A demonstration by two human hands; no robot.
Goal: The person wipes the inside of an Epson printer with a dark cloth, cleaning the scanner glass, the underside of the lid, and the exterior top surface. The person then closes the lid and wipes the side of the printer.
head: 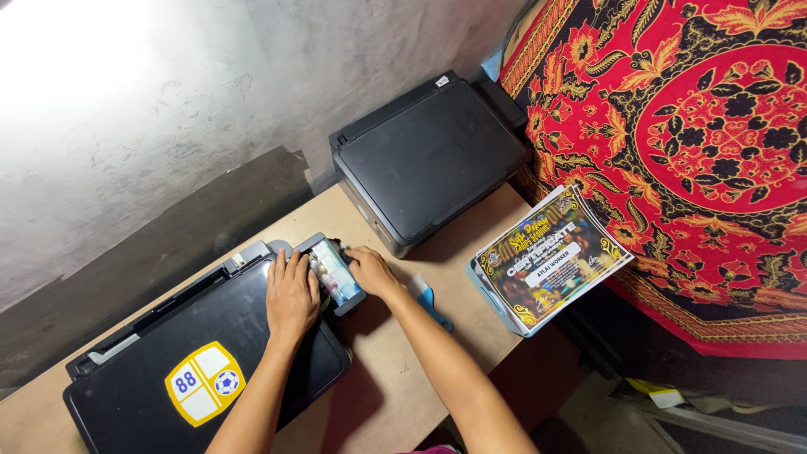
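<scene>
Your left hand (291, 294) lies flat, fingers together, on the near printer's (143, 370) lid corner. Your right hand (368, 269) curls around the ink tank unit (334, 273) on that printer's right side; whether it's actually gripping or just touching, can't tell. Tank contents are too small to read. Both forearms reach up from the bottom edge. Second printer (433, 155) sits well apart on the desk (395, 395).

Wooden table (382, 395) bears two printers (206, 361) (429, 160), certificate (551, 256)
</scene>
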